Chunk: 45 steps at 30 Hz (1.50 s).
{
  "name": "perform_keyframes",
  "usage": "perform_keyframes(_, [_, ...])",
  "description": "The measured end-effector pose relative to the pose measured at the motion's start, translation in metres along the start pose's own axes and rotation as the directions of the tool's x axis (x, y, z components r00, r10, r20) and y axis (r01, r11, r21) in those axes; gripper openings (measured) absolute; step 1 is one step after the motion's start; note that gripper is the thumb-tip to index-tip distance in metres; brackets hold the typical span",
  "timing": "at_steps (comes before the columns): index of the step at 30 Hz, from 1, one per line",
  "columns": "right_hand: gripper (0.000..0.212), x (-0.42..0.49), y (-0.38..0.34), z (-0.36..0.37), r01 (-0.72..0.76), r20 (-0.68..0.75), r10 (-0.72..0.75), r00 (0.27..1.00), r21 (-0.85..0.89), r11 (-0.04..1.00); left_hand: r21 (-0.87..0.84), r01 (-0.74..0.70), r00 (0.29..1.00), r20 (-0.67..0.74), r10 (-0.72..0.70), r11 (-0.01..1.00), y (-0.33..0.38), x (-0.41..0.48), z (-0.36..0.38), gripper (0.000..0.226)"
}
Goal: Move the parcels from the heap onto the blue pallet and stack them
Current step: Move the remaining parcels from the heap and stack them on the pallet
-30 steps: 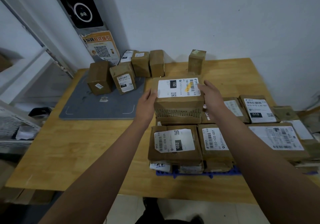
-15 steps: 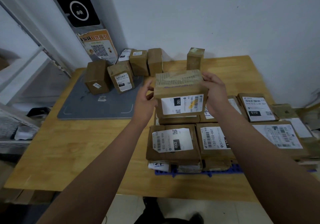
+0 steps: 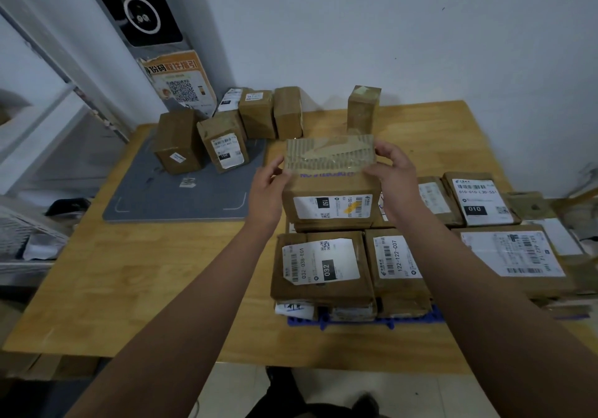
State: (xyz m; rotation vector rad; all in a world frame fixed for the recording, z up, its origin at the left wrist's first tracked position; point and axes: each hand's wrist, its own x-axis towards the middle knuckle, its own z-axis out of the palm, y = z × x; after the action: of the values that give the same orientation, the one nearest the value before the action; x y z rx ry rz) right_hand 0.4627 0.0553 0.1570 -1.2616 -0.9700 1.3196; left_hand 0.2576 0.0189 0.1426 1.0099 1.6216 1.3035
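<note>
Plainly, with the remaining heap [image 3: 223, 139] on the grey mat [image 3: 181, 204] in the upper left of the frame, the left hand [image 3: 267, 191] curls its fingers round the left end of the brown parcel [image 3: 330, 188] at frame centre. The right hand [image 3: 393, 179] grips the opposite end, tilting it over the stack on the blue pallet [image 3: 401, 322]. It looks like stiff, light cardboard with slick tape, so the two short ends seem the surest hold.
</note>
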Motion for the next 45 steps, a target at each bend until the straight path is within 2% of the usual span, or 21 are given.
perform_keyframes(6, [0.049,-0.003,0.007,-0.005,-0.144,0.020,0.143,0.989,0.054,0.988,-0.017,0.017,0.999,0.029,-0.017,1.000,-0.002,0.000,0.003,0.047])
perform_keyframes(11, [0.046,-0.009,0.007,-0.003,-0.170,0.037,0.169,0.985,0.041,0.984,-0.060,0.065,0.998,0.022,-0.064,0.996,-0.003,0.000,0.003,0.038])
perform_keyframes(19, [0.053,-0.015,-0.006,-0.001,-0.060,0.041,0.063,0.997,-0.059,0.996,-0.042,0.035,0.999,0.034,-0.033,0.999,0.004,-0.007,0.003,0.062])
perform_keyframes(23, [0.059,-0.019,-0.023,0.006,0.067,0.039,-0.060,0.997,-0.214,0.975,0.010,-0.066,0.997,0.029,0.065,0.998,0.013,-0.006,0.001,0.050])
perform_keyframes(25, [0.062,-0.020,-0.033,0.012,0.137,0.057,-0.126,0.990,-0.301,0.944,0.012,-0.121,0.993,-0.005,0.121,0.993,0.019,-0.005,-0.003,0.054])
perform_keyframes(29, [0.062,-0.025,-0.050,0.030,0.279,0.140,-0.242,0.960,-0.416,0.865,0.045,-0.226,0.971,-0.067,0.229,0.973,0.029,-0.002,-0.014,0.045])
perform_keyframes(32, [0.062,-0.025,-0.060,0.051,0.332,0.201,-0.267,0.942,-0.469,0.818,0.035,-0.257,0.960,-0.106,0.259,0.966,0.032,0.003,-0.028,0.039])
perform_keyframes(38, [0.061,-0.019,-0.069,0.113,0.416,0.304,-0.291,0.907,-0.536,0.735,0.013,-0.214,0.961,-0.175,0.213,0.977,0.022,0.029,-0.069,0.039])
perform_keyframes(45, [0.059,0.000,-0.064,0.240,0.448,0.385,-0.261,0.885,-0.557,0.699,-0.031,-0.090,0.972,-0.221,0.081,0.995,0.006,0.091,-0.147,0.036])
